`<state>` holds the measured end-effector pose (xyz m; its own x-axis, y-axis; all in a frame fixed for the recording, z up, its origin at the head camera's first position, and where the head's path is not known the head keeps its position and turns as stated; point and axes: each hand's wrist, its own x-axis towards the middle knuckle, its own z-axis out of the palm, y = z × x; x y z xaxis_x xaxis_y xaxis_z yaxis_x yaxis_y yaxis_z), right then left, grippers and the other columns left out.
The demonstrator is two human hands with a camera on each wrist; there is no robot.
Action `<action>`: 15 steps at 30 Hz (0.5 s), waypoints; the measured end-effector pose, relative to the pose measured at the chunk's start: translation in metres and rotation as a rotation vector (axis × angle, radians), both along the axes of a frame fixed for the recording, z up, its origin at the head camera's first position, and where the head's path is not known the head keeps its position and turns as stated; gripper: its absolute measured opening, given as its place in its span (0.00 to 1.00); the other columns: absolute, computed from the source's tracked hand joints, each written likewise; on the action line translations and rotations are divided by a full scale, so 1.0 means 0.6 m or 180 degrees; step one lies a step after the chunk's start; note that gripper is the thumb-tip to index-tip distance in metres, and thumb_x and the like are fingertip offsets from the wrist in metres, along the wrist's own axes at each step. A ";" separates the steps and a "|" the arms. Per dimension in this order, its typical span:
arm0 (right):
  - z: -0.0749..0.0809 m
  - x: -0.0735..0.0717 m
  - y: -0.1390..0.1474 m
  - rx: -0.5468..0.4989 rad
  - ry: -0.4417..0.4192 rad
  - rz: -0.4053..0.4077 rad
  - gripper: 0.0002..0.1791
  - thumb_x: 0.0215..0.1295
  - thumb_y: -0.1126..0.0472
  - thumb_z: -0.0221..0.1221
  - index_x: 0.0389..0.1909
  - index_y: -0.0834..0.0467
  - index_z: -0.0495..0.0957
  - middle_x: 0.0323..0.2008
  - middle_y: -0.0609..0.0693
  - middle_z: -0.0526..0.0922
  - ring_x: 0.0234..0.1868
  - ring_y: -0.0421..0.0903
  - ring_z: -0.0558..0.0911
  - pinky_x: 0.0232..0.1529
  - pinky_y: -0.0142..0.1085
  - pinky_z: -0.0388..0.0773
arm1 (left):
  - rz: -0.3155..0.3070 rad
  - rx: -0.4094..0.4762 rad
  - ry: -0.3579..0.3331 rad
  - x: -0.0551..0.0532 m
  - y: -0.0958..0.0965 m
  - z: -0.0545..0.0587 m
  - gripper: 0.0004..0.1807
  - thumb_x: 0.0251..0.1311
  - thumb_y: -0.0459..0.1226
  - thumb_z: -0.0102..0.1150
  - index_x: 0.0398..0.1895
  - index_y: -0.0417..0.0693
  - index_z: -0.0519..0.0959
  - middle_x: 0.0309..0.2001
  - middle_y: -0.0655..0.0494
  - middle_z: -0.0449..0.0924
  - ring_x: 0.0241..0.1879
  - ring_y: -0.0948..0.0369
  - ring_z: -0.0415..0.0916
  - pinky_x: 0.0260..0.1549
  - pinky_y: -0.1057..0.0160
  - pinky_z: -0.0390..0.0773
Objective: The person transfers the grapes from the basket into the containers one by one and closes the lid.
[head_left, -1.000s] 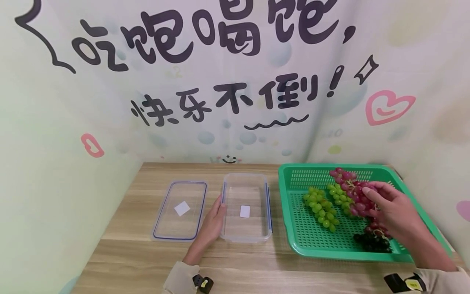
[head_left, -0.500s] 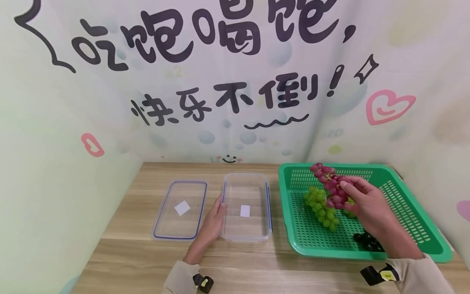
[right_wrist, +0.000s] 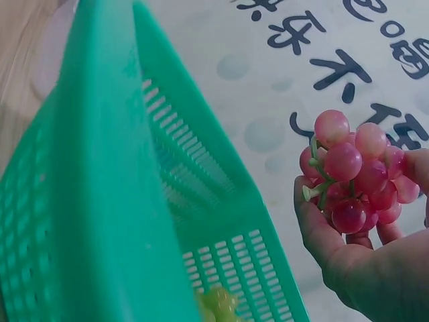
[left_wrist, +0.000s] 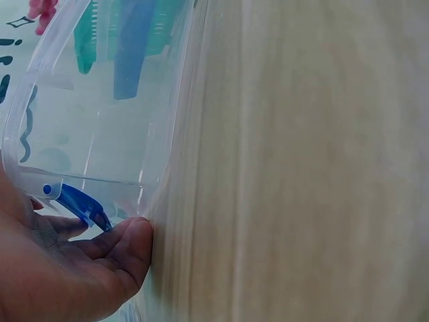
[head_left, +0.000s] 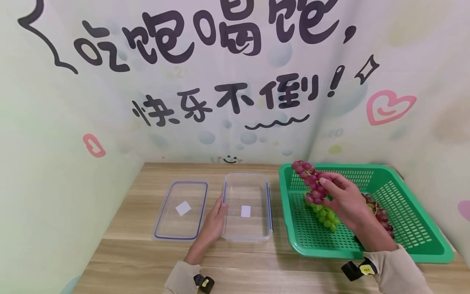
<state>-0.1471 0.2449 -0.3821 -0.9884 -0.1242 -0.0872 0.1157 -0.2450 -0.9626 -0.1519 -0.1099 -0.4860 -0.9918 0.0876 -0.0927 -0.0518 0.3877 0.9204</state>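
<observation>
My right hand holds a bunch of red grapes above the left part of the green basket. In the right wrist view, fingers and thumb close round the grapes beside the basket's wall. My left hand grips the left side of a clear plastic food container, which stands on the table. The left wrist view shows its fingers bent by the container's blue latch. Green grapes lie in the basket, partly hidden beneath the red bunch.
A clear lid with a blue seal lies left of the container on the wooden table. More dark red grapes lie in the basket, partly behind the right forearm. A printed cloth hangs behind the table.
The right hand has moved left with the red grapes, from the basket's right side to its left side, uncovering the dark red grapes. The left hand stays at the container.
</observation>
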 end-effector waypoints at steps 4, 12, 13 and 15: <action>0.006 -0.004 -0.025 -0.0004 -0.0054 -0.0004 0.10 0.73 0.56 0.56 0.51 0.52 0.75 0.50 0.44 0.77 0.48 0.39 0.80 0.46 0.38 0.86 | -0.0006 -0.0010 -0.0021 -0.001 -0.002 0.001 0.29 0.80 0.44 0.30 0.80 0.47 0.48 0.77 0.40 0.50 0.76 0.41 0.47 0.73 0.38 0.49; 0.014 -0.016 -0.083 0.0218 -0.0134 -0.0042 0.17 0.71 0.51 0.59 0.54 0.55 0.70 0.51 0.46 0.73 0.51 0.40 0.77 0.48 0.37 0.85 | 0.0018 0.0009 0.0026 -0.002 -0.001 -0.003 0.30 0.80 0.46 0.31 0.79 0.47 0.50 0.76 0.38 0.53 0.75 0.40 0.48 0.73 0.37 0.49; 0.013 -0.017 -0.089 0.0228 -0.0146 -0.0042 0.17 0.71 0.51 0.59 0.53 0.55 0.70 0.52 0.46 0.73 0.52 0.40 0.77 0.48 0.37 0.85 | 0.0019 0.0008 0.0035 -0.003 -0.001 -0.004 0.30 0.79 0.46 0.32 0.79 0.47 0.51 0.76 0.38 0.53 0.75 0.40 0.49 0.73 0.37 0.49; 0.011 -0.019 -0.102 0.0223 -0.0161 -0.0030 0.16 0.71 0.52 0.59 0.53 0.55 0.70 0.51 0.46 0.73 0.52 0.41 0.76 0.49 0.38 0.85 | 0.0017 0.0008 0.0032 -0.003 0.000 -0.004 0.30 0.79 0.46 0.32 0.79 0.47 0.51 0.76 0.38 0.53 0.75 0.40 0.48 0.73 0.37 0.49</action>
<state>-0.1587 0.1838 -0.3755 -0.9836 -0.1067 -0.1452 0.1626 -0.1785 -0.9704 -0.1539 -0.1102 -0.4887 -0.9932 0.0825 -0.0824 -0.0445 0.3850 0.9219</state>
